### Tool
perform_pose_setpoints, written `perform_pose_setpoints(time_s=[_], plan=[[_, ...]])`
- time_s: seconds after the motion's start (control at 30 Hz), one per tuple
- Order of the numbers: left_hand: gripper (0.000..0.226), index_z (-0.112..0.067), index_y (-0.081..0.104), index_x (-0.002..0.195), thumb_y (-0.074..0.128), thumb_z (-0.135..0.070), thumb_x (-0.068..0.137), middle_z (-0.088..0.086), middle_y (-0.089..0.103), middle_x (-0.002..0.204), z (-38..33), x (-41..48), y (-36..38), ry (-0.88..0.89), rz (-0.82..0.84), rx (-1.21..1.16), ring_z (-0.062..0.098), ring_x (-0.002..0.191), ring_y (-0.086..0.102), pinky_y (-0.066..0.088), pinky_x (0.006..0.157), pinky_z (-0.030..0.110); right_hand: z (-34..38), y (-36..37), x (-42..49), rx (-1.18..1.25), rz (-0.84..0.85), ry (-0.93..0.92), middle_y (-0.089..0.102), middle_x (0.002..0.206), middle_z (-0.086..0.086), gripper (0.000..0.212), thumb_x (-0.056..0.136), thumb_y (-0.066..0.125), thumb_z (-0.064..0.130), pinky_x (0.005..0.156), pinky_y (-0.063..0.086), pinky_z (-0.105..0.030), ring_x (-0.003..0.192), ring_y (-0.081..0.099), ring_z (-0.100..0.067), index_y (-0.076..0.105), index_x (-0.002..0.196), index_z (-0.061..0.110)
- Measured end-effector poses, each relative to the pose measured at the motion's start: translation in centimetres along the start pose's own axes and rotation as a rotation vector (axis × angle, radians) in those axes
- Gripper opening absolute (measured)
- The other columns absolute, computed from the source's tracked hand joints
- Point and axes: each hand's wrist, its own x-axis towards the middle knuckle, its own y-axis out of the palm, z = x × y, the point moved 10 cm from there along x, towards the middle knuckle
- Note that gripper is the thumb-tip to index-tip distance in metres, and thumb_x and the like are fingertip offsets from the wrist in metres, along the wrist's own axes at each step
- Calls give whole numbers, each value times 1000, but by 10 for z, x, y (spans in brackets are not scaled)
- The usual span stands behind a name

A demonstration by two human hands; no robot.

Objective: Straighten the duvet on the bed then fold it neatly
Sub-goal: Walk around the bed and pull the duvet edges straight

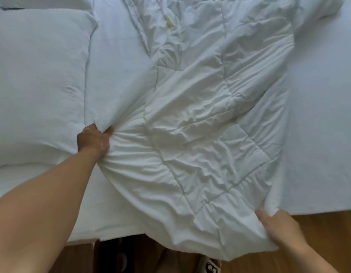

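Note:
A white quilted duvet (200, 134) lies crumpled down the middle of the bed (324, 134), running from the far side to the near edge, where it hangs over. My left hand (92, 139) grips a bunched fold of the duvet beside the pillow, with creases fanning out from the fist. My right hand (279, 229) holds the duvet's near right corner at the bed's edge, fingers curled under the fabric and thumb on top.
A large white pillow (36, 85) lies at the left, touching my left hand. White sheet shows bare to the right of the duvet. Wooden floor (328, 233) runs along the near edge. My slippers (210, 266) show below the overhanging duvet.

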Motion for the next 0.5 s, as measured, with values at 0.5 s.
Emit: perform_pose_setpoints(time_s=[0.5], plan=[[84,-9,45,131,63,-72,77,13,57,129,110,18,54,-268,210,-317,35,119,55,43,94,40,133,74,-41,-650,103,-292,69,107,0,56,84,52,70,81,51,-32,102,66,-16,67,104,20]])
